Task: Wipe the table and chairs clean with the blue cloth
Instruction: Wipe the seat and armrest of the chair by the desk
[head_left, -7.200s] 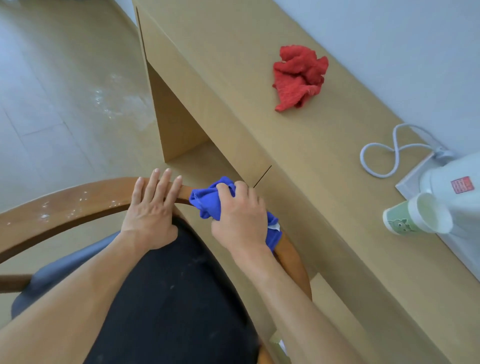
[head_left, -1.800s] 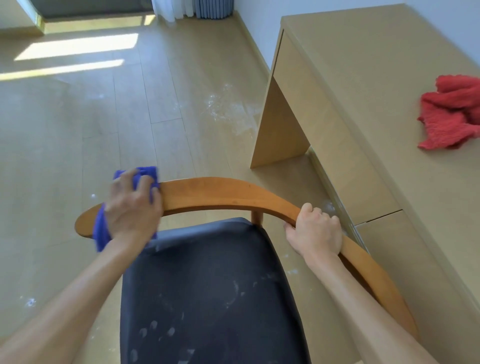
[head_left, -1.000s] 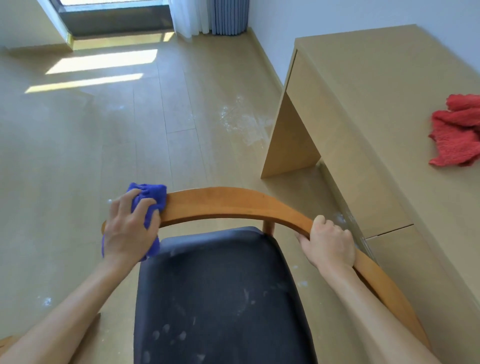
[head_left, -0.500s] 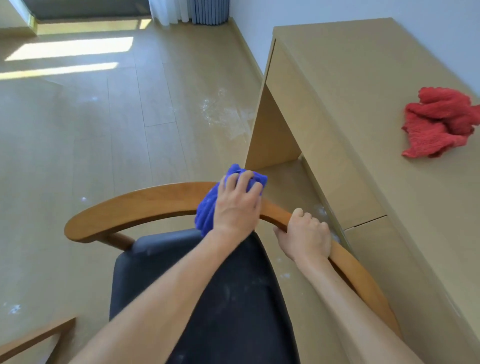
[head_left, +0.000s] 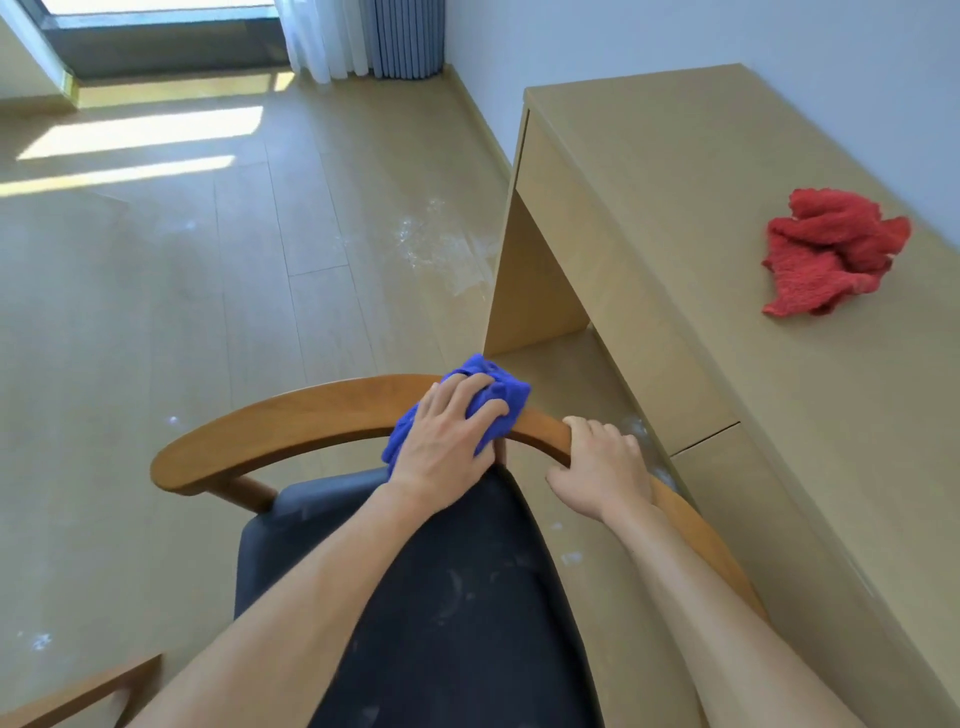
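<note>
Looking down from the bottom of the frame, I see both forearms reaching up over the dark seat cushion (head_left: 457, 597), which carries pale dusty smears near its middle. Just above it, at centre frame, my left hand (head_left: 444, 436) presses the blue cloth (head_left: 501, 397) onto the curved wooden backrest rail (head_left: 291, 421); its fingers (head_left: 460, 387) are curled over the bunched fabric, holding it against the wood. Right beside it, my right hand (head_left: 602, 465) wraps the same rail, fingers closed over its top edge to steady the chair.

I judge the step in hand to be wiping the rail, with the cloth now near the rail's middle and almost touching the bracing hand. The next move calls for either sliding the right hand further down the rail or lifting it, so the cloth can pass; the smeared cushion looks yet to be done.

Farther off, on the right, the tabletop (head_left: 675, 171) bears a crumpled red cloth (head_left: 831, 260). White residue marks the floor (head_left: 156, 312) by the desk's leg, upper centre.
</note>
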